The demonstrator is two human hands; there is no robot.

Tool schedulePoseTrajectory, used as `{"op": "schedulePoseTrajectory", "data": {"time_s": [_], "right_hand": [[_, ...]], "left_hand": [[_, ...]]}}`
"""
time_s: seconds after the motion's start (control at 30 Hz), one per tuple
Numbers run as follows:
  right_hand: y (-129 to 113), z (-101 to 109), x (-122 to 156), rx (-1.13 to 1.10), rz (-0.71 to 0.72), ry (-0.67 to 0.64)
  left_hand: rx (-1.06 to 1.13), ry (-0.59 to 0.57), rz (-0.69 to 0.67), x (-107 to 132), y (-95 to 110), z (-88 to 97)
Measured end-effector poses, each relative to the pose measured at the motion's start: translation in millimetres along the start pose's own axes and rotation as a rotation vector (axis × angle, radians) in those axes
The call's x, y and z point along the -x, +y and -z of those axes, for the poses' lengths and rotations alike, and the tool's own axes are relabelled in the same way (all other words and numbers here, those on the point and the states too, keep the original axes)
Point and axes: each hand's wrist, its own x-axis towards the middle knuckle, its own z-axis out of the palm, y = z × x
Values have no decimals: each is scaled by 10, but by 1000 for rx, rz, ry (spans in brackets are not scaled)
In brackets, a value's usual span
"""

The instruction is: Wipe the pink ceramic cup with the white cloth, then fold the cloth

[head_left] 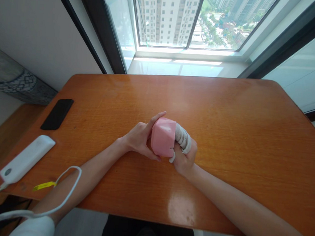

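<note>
A pink faceted block [163, 137] with a matte surface sits in the middle of the view, resting on or just above the table. My left hand [139, 137] wraps its far side, with fingers curled around it. My right hand [184, 159] is pressed against its other side and closes on a ribbed white-grey fabric roll [182, 138], possibly a sock. The fabric touches the pink block. A small white end of fabric shows below it. The block's underside is hidden.
An orange wooden table [228, 112] lies under my arms. On its left are a black smartphone [56, 114] and a white power bank [26, 159]. A white cable [68, 173] with a yellow tag [43, 185] crosses my left forearm. A large window stands beyond.
</note>
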Motion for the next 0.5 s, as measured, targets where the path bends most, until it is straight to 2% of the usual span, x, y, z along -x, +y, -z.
{"op": "schedulePoseTrajectory", "data": {"time_s": [0.3, 0.5], "right_hand": [[-37, -3, -24, -52, 40, -3], [1, 5, 11, 3, 17, -8]], "left_hand": [[72, -40, 95, -8, 9, -4], [134, -72, 122, -14, -18, 7]]}}
